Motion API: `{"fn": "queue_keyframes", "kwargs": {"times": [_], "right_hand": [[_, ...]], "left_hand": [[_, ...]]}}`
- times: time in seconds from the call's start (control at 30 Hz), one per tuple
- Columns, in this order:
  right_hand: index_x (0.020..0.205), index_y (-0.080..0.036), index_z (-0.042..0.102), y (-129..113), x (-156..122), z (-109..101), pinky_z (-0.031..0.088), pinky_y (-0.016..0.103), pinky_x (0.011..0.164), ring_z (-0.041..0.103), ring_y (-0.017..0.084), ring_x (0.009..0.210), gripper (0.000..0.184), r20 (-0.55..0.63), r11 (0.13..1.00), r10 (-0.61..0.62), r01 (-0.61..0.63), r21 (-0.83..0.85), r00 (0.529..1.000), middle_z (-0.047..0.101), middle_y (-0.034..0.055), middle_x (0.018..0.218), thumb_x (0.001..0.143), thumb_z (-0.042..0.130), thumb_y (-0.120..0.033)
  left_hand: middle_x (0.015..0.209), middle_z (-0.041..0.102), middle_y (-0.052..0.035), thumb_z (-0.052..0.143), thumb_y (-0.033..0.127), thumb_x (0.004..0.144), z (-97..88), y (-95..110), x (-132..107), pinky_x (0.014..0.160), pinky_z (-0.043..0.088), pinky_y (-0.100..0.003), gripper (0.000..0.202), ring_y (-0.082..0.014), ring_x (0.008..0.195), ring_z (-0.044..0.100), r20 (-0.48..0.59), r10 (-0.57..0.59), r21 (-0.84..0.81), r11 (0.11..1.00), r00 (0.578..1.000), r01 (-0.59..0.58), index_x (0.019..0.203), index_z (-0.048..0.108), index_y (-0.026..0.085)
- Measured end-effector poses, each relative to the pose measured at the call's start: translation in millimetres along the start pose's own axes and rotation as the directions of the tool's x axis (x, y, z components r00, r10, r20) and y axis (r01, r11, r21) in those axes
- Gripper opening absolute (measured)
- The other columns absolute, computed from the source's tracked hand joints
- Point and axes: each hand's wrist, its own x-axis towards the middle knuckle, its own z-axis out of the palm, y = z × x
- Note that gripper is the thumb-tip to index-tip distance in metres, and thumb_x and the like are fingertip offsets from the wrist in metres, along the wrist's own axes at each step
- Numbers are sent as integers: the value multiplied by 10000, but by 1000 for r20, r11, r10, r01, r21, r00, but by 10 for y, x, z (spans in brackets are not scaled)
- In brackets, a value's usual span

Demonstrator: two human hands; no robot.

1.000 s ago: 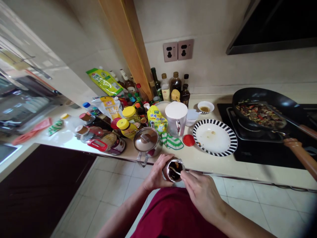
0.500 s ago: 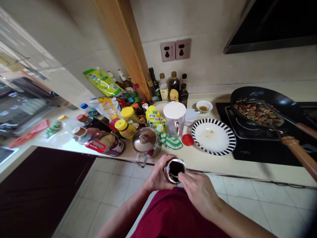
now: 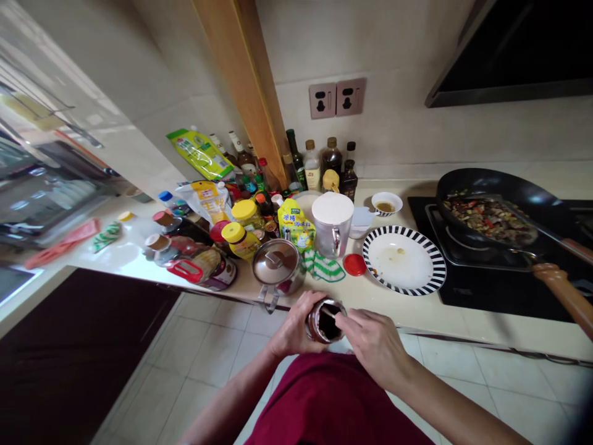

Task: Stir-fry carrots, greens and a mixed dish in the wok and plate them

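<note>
My left hand [image 3: 296, 324] is wrapped round an open jar [image 3: 323, 321] of dark sauce, held in front of my waist just off the counter's front edge. My right hand [image 3: 373, 346] pinches a thin spoon handle [image 3: 330, 313] that reaches into the jar's mouth; the spoon's bowl is hidden inside. A red jar lid [image 3: 354, 264] lies on the counter beyond the jar.
The counter [image 3: 463, 318] carries a striped plate [image 3: 404, 258], a small bowl [image 3: 386, 203], a white lidded cup [image 3: 332, 224], a steel pot [image 3: 277, 266] and several bottles and packets at left. A wok [image 3: 495, 207] of stir-fry sits on the stove at right, its wooden handle [image 3: 563, 296] pointing toward me.
The spoon went down into the jar and now shows again at its mouth. My right hand shifted slightly right and up. The left hand kept its hold.
</note>
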Motion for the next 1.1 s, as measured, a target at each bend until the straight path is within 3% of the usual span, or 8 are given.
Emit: {"fn": "queue_keyframes", "kwargs": {"times": [0.07,0.13,0.23,0.33,0.53,0.8,0.93,1.1], "right_hand": [[845,-183,566,16,-2,45,352,269,603,545,140,606,232,-73,993,-72,65,-100,995,590,-4,669,812,436,7],[881,-169,571,9,1,84,364,281,613,570,157,628,240,-39,980,-85,77,-183,996,608,11,685,784,465,23],[806,-183,576,-42,15,89,326,279,542,580,143,561,242,103,980,79,-59,-189,992,632,-1,660,756,506,43],[705,-202,560,-103,22,55,270,276,493,561,117,501,206,196,983,182,-171,-72,964,628,-32,605,814,515,-33],[736,-205,556,-158,-15,68,277,258,509,543,99,515,207,63,984,146,-152,93,987,595,-40,623,867,461,-77],[766,-200,578,-91,63,152,296,252,510,558,108,498,230,-51,985,162,-165,-54,985,591,-29,607,845,442,-32],[862,-198,616,-91,113,211,333,252,534,622,128,568,212,8,962,224,-220,-163,975,642,-16,665,846,476,-40],[870,-220,640,-122,229,254,329,264,489,664,153,581,133,240,932,343,-297,-208,908,693,-17,693,898,510,-209]], "left_hand": [[1073,567,-80,791,323,516,-18,-10,-9,843,467,-387,847,-247,951,554,12,8,4,1000,1000,-8,1262,401,237],[1077,565,-81,794,315,511,-33,-24,-17,852,466,-389,853,-247,958,549,20,10,7,1000,1000,-10,1263,401,235],[1104,562,-91,786,322,522,-40,-70,-27,894,449,-411,858,-259,996,538,11,32,39,999,999,-33,1279,391,228],[1146,555,-103,774,357,544,-31,-123,-32,942,422,-445,862,-276,1045,526,-19,58,63,996,998,-57,1295,373,223],[1093,573,-75,762,306,560,-26,-118,-25,876,466,-380,777,-240,996,558,-108,-15,-4,1000,994,14,1250,413,229],[1096,583,-93,766,320,562,-52,-50,45,872,476,-357,741,-230,991,575,-87,-54,-67,997,995,48,1220,451,193],[1080,590,-88,754,301,569,-34,-55,57,872,477,-350,710,-222,982,583,-120,-56,-86,995,991,46,1206,461,187],[1124,580,-89,741,229,517,132,-224,5,900,476,-367,766,-237,1019,586,-231,-121,-156,984,965,86,1219,438,186]]}}
